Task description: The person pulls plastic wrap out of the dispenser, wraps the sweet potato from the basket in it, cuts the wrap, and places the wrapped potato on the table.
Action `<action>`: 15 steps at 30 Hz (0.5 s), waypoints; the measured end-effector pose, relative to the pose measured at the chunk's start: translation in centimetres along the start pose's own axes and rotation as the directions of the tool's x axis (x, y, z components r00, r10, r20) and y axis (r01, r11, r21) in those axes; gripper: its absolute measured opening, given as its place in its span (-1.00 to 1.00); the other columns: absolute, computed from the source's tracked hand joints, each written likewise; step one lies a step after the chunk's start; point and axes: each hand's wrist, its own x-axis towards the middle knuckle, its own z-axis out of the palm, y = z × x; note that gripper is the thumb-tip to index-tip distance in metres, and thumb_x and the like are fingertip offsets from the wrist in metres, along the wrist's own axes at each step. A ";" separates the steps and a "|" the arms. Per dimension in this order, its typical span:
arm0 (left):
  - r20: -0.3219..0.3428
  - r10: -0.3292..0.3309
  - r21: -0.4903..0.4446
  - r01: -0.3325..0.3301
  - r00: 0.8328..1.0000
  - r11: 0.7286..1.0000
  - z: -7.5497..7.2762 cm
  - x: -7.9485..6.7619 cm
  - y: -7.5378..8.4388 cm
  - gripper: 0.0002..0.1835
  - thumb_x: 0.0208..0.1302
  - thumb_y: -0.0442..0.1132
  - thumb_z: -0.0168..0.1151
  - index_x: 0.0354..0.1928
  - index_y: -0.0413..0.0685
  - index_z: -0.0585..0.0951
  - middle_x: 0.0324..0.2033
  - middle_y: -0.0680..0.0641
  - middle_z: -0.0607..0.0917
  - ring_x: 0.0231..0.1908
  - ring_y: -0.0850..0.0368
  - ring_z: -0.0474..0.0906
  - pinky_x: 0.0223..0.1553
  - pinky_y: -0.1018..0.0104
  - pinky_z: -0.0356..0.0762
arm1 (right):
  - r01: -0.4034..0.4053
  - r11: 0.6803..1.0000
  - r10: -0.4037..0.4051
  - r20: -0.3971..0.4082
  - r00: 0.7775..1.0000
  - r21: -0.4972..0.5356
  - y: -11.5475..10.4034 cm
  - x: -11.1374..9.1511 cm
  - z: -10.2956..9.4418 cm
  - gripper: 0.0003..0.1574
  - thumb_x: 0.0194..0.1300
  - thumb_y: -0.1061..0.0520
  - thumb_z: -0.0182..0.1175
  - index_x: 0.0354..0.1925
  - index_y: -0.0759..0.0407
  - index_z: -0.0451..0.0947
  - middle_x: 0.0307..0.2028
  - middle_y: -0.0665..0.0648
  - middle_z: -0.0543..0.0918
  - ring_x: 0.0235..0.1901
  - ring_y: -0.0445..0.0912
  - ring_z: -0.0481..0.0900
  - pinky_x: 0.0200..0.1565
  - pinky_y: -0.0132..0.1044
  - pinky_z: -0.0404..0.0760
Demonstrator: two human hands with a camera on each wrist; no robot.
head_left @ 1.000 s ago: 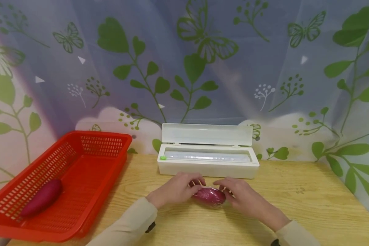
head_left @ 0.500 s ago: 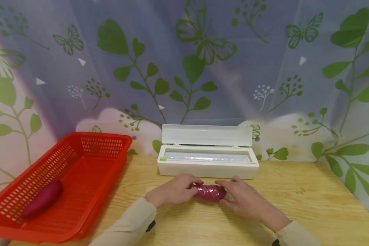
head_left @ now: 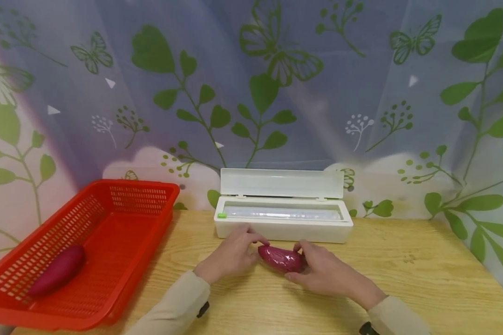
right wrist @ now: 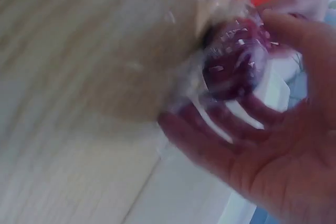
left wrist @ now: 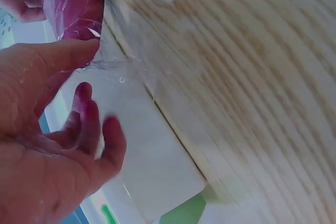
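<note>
A purple sweet potato (head_left: 281, 258) wrapped in shiny cling film lies on the wooden table between the two hands, its left end raised and pointing away. At its left tip, my left hand (head_left: 231, 253) pinches the wrapped end; in the left wrist view loose clear film (left wrist: 123, 64) spreads out from that end, and the other fingers are curled apart from it. My right hand (head_left: 324, 271) grips the right end between thumb and fingers. Film also hangs loose there in the right wrist view, which is blurred.
Just beyond the hands stands a white cling film box (head_left: 282, 231), lid (head_left: 282, 183) raised, a film roll (head_left: 282, 213) inside. To the left, a red plastic basket (head_left: 127, 260) holds another purple sweet potato (head_left: 58, 270). A patterned cloth (head_left: 318, 116) hangs behind the table.
The wrapped sweet potato has turned, its left end now further up and left. My left hand has shifted slightly left and away; my right hand has moved a little left with its end.
</note>
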 end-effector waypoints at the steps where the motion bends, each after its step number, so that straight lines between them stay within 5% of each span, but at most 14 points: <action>1: -0.005 -0.001 0.007 0.001 1.000 1.000 0.0 0.0 0.0 -0.68 0.28 -0.32 0.34 0.06 0.05 0.73 -0.11 -0.04 0.66 -0.07 0.08 0.52 -0.01 0.20 0.50 | -0.033 0.999 0.033 -0.003 0.999 0.015 -0.2 0.1 0.2 -0.36 0.23 -0.15 0.45 0.05 0.18 0.44 -0.24 0.02 0.63 -0.29 -0.21 0.54 -0.26 -0.33 0.58; 8: 0.027 -0.054 -0.018 0.055 0.998 0.998 0.0 0.1 0.0 -0.74 0.31 -0.30 0.33 0.02 0.02 0.73 -0.17 -0.02 0.71 -0.15 0.12 0.57 -0.11 0.30 0.58 | -0.191 0.965 0.207 -0.073 0.976 0.181 -0.6 0.6 0.6 -0.27 -0.02 -0.13 0.61 -0.11 0.10 0.38 -0.36 0.05 0.59 -0.36 -0.13 0.51 -0.32 -0.32 0.55; 15: 0.035 -0.141 -0.127 0.144 0.989 0.981 -0.4 -0.4 0.3 -0.75 0.46 -0.21 0.19 0.08 0.00 0.71 -0.13 0.00 0.73 -0.15 0.17 0.57 -0.08 0.26 0.60 | -0.260 0.818 0.304 -0.002 0.953 0.513 0.3 0.0 -0.1 -0.30 -0.04 -0.01 0.63 -0.07 0.19 0.45 -0.14 0.19 0.63 -0.13 0.00 0.56 -0.16 -0.24 0.59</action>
